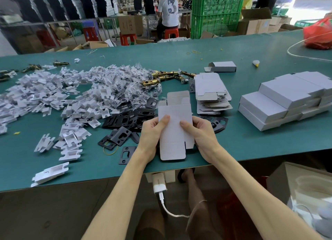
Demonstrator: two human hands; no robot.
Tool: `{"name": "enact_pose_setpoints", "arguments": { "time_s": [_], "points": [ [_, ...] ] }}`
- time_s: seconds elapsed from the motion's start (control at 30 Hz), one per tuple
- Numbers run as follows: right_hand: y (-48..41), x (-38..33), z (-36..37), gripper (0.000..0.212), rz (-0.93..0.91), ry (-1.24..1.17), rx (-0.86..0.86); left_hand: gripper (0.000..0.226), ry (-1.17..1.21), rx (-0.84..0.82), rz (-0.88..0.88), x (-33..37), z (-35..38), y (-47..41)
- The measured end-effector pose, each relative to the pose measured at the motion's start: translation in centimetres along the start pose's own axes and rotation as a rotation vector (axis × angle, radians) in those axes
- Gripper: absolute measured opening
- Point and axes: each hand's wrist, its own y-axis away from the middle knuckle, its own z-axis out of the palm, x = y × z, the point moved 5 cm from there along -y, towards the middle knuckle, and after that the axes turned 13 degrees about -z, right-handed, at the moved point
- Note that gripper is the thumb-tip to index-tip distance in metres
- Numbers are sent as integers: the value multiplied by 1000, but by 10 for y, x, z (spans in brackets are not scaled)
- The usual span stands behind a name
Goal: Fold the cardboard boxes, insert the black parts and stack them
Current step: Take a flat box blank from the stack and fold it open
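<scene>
Both hands (177,132) on blank box (173,130)

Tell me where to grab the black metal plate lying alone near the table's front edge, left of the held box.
Judging by its pose, take the flat black metal plate by its two long edges, coming straight down from above. It lies flat on the green table, apart from the pile, so its sides are free. Its cut-out centre offers little surface. Both the left hand and right hand currently hold the white cardboard box.

Bg workers (168,9), shelves blurred
</scene>
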Motion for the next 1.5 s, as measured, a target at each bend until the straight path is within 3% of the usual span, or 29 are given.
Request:
{"name": "enact_pose_setpoints", "arguments": {
  "time_s": [0.1,0.2,0.53,0.67,0.83,0.97,1.13,1.2,1.3,1.37,1.5],
  "points": [
    [-1,-2,-1,19,-23,40,43,27,26,12,8,0,-1,-1],
    [0,-5,-3,36,-96,173,104,31,-7,22,22,0,0,0],
    [1,-6,-8,26,-80,168,165,30,-55,23,89,3,1,3],
    [1,-3,-18,25,-76,98,294,19,-109,-54,32,-2,6,2],
    [-2,0,-12,15,-98,136,177,23,-46,14,44,1,1,2],
    [-1,-3,-14,12,-101,101,183,24,-57,36,73,1,3,3],
    [2,-8,0,21,-69,133,33,20,16,70,148,7,-3,7],
    [2,-11,7,44,-83,192,-24,19,0,62,158,8,-3,6],
    [2,-14,8,68,-108,241,-19,43,-31,34,133,9,-1,7],
    [2,-15,9,67,-119,275,-30,50,-31,21,118,8,-2,6],
    [3,-15,8,55,-118,262,-42,37,82,-33,46,6,-1,5]
  ]
}}
